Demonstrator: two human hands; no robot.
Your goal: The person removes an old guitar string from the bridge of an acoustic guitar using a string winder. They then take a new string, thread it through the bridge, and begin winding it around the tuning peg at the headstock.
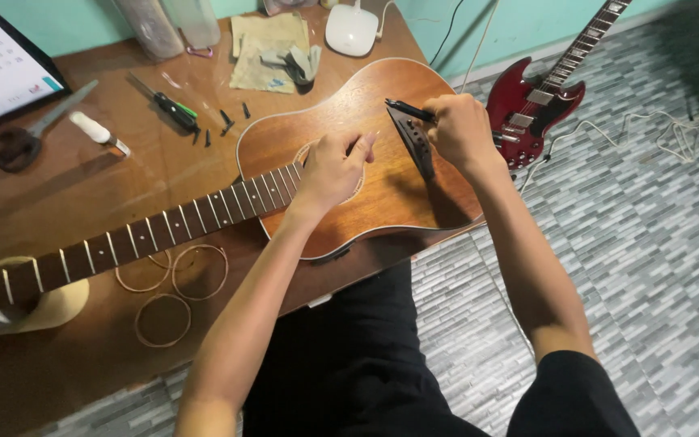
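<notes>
A brown acoustic guitar (382, 194) lies flat on the wooden table (82, 194), its neck (139, 239) running to the left. My left hand (333, 166) rests over the sound hole with fingers curled on the guitar top. At the dark bridge (416, 144) my right hand (459, 129) grips a slim black tool (408, 109), its tip sticking out to the left. The end of the neck sits on a pale roll (42, 311).
Coiled strings (180, 279) lie under the neck. A screwdriver (167, 103), small black pins (226, 120), a white-handled tool (99, 132), scissors (18, 146), cloth (273, 53) and a white round device (352, 31) sit on the table. A red electric guitar (531, 101) leans on the tiled floor.
</notes>
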